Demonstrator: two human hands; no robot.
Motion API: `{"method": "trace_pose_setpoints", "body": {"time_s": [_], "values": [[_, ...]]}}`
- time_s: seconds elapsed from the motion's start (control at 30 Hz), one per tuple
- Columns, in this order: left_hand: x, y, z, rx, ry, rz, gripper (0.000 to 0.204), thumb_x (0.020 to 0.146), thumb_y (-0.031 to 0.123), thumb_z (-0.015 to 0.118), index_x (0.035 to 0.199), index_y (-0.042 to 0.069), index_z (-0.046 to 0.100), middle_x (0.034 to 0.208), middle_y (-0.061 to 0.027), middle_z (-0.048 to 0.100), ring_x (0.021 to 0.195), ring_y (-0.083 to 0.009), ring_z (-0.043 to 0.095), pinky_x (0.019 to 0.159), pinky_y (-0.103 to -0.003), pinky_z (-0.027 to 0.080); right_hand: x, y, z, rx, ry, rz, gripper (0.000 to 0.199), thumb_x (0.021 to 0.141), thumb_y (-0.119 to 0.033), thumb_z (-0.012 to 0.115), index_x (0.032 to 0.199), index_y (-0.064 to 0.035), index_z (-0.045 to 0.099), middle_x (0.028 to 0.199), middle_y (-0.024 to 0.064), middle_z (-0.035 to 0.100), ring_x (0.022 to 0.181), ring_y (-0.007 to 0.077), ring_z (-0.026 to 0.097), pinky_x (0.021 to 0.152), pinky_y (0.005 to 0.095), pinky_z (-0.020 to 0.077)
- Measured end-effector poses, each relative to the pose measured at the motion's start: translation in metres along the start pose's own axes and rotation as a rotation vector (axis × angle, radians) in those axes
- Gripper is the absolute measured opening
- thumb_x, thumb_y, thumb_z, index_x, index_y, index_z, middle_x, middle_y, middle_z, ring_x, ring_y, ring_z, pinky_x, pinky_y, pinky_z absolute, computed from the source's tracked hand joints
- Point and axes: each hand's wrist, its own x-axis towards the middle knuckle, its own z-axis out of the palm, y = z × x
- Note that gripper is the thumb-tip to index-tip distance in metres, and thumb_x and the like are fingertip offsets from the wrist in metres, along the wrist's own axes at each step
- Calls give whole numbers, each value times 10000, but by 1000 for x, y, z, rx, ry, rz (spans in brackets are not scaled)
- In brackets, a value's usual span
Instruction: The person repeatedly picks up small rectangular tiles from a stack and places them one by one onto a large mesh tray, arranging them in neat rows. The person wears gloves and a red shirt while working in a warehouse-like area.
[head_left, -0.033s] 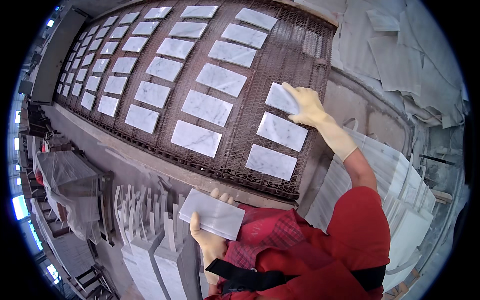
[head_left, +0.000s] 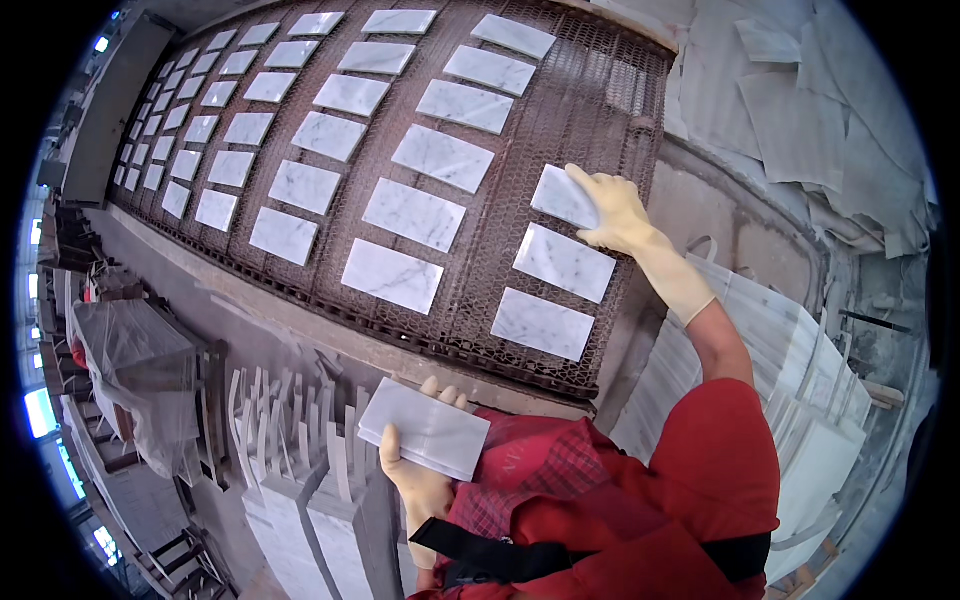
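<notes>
My left hand (head_left: 415, 482), in a cream rubber glove, is closed around a small stack of white marble tiles (head_left: 425, 425) held close to my body. Its thumb presses the near side while fingertips show over the far edge. Reaching out over a brown wire-mesh conveyor belt (head_left: 590, 110), my gloved right hand (head_left: 615, 215) grips the right end of a grey-veined marble tile (head_left: 562, 195), thumb and fingers on opposite edges. That tile lies on or just above the mesh; I cannot tell which. Nearer me in its row lie a second tile (head_left: 564, 263) and a third tile (head_left: 542, 324).
Rows of similar tiles (head_left: 414, 215) spread leftward along the belt, bounded by a pale frame edge (head_left: 340, 335). Thin stone strips (head_left: 290, 425) stand upright on blocks (head_left: 345, 535) at lower left. White slabs (head_left: 770, 340) lean at right; grey sheets (head_left: 790, 110) lie beyond.
</notes>
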Motion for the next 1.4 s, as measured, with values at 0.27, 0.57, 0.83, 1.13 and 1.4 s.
{"method": "trace_pose_setpoints", "body": {"time_s": [0.27,0.57,0.83,1.13,1.4], "values": [[-2,-10,-1,-11,15,1,1003,934,554,721,1734,120,302,1655,-267,486,1481,-506,498,1305,-645,375,1,10,-1,20,-5,-51,1130,664,-279,938,1680,-193,452,1285,196,684,1194,427,652,1086,514,499],[-6,-22,-3,17,22,50,973,951,536,705,1739,132,300,1631,-278,499,1448,-513,523,1294,-666,380,26,43,-32,119,138,-104,1103,652,-320,994,1633,-185,507,1315,199,711,1261,413,656,1125,499,509],[-10,-31,10,21,85,23,979,927,532,739,1715,118,333,1592,-280,533,1407,-504,551,1282,-658,399,68,66,-23,-52,8,45,1125,674,-340,1003,1656,-185,477,1326,200,703,1243,433,663,1095,487,532],[-5,-39,7,47,98,17,1012,927,556,725,1698,42,318,1614,-292,509,1450,-529,514,1290,-666,391,70,74,-22,-57,23,22,1117,671,-365,1014,1642,-175,494,1365,202,704,1263,434,663,1108,499,522],[0,-42,3,-7,168,15,982,892,539,779,1702,155,377,1582,-283,543,1377,-499,578,1269,-679,393,103,104,-50,-84,180,89,1023,715,-403,975,1609,-172,535,1360,176,721,1277,400,666,1126,495,520]]}}
